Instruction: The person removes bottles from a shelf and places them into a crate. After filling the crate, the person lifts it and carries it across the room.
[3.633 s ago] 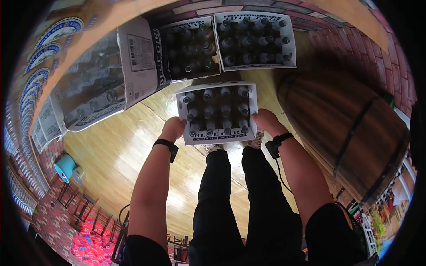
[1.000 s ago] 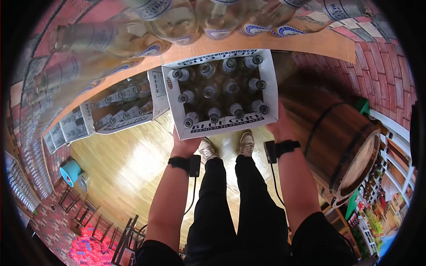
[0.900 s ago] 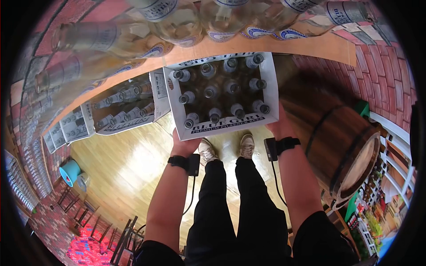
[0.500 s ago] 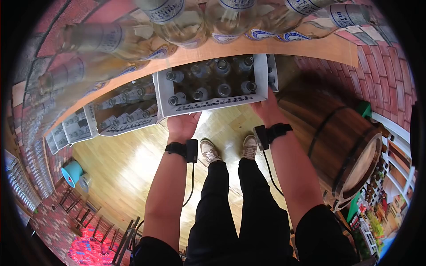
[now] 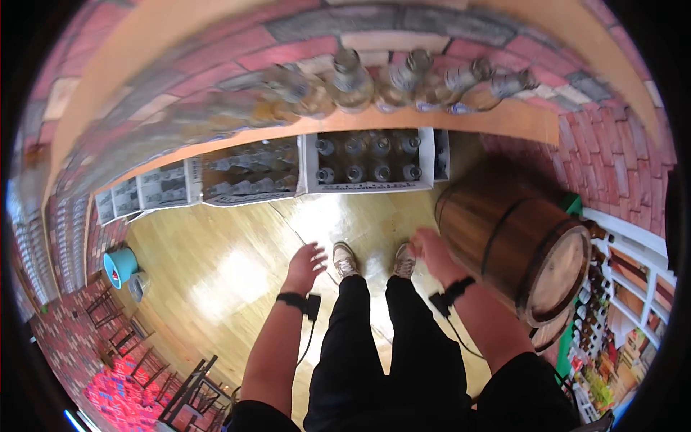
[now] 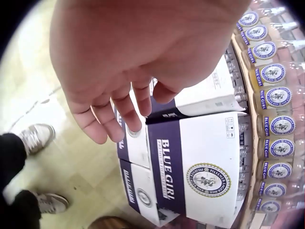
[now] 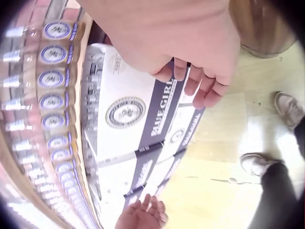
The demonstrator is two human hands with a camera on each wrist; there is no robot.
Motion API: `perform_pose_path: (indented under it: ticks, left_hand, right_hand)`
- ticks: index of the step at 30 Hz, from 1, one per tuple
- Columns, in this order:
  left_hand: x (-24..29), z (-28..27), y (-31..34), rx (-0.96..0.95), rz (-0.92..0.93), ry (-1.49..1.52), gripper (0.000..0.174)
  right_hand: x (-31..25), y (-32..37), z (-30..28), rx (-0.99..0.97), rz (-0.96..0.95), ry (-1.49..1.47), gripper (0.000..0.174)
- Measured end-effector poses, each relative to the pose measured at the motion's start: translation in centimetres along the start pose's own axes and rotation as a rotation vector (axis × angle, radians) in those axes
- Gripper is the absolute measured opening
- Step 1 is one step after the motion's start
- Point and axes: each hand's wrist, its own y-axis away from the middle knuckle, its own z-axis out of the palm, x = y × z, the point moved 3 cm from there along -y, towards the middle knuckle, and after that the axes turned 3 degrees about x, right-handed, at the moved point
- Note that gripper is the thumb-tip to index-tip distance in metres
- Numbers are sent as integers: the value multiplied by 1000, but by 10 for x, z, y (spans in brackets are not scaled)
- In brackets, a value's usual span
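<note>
A white box of bottles (image 5: 371, 189) stands under the front edge of the wooden shelf, beside another open box (image 5: 252, 199) on its left. Its blue band and round emblem show in the left wrist view (image 6: 208, 180) and the right wrist view (image 7: 126, 112). Away from the boxes, over the floor, my left hand (image 5: 306, 268) holds nothing, its fingers loosely bent and spread. Opposite it my right hand (image 5: 432, 253) is also free, near the barrel (image 5: 504, 237), fingers loosely bent. Neither hand touches a box.
Glass bottles (image 5: 353, 86) line the shelf (image 5: 432, 121) above the boxes. The barrel lies on the right, by a white rack (image 5: 633, 266). A turquoise bucket (image 5: 121, 265) stands at the left, with chairs below it. Both shoes are on the wooden floor (image 5: 230, 288).
The carried box rose from the floor, moved forward and now stands in the row under the shelf. Both hands have let go of it and drawn back toward the body.
</note>
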Motion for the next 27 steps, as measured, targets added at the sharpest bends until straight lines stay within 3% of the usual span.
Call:
perform_pose_path:
  ticks: [2, 4, 6, 8, 11, 14, 16, 18, 20, 22, 24, 25, 27]
  left_hand:
    - [-16, -37, 45, 117, 97, -58, 36]
    - [-39, -81, 89, 209, 133, -48, 33]
    - [-60, -120, 134, 279, 130, -32, 31]
    - [-74, -144, 192, 356, 139, -59, 32]
    - [-104, -179, 263, 413, 128, -7, 32]
    - [-126, -208, 321, 520, 77, 40, 33]
    - [-139, -225, 349, 546, 27, 95, 35]
    - [-159, -246, 356, 526, 8, 163, 38]
    - [-176, -259, 358, 499, -6, 183, 39]
    - [-192, -271, 352, 469, -22, 194, 40]
    - [-205, -283, 342, 416, -93, 172, 43]
    - [-208, -289, 338, 409, -95, 202, 42]
    - [-211, -303, 339, 341, -66, 205, 41]
  right_hand:
    - [22, 33, -19, -214, 144, 183, 26]
    - [18, 86, -30, -371, -21, 465, 28]
    - [27, 117, -58, -308, -350, 975, 31]
    - [-10, 177, -66, -315, -560, 1184, 32]
    - [-46, 233, -91, -249, -597, 1425, 32]
    - [-36, 206, -160, -168, -770, 1586, 31]
    - [-42, 205, -186, -368, -943, 2032, 26]
    - [-61, 238, -204, -327, -910, 1905, 23]
    - [-72, 257, -219, -37, -371, 1586, 24]
    - [-57, 253, -241, -63, -201, 1461, 31]
    - [-37, 256, -250, 146, -28, 1169, 35]
    - [-28, 217, -300, 144, -51, 1171, 35]
    - [-1, 181, -253, 59, -183, 1338, 35]
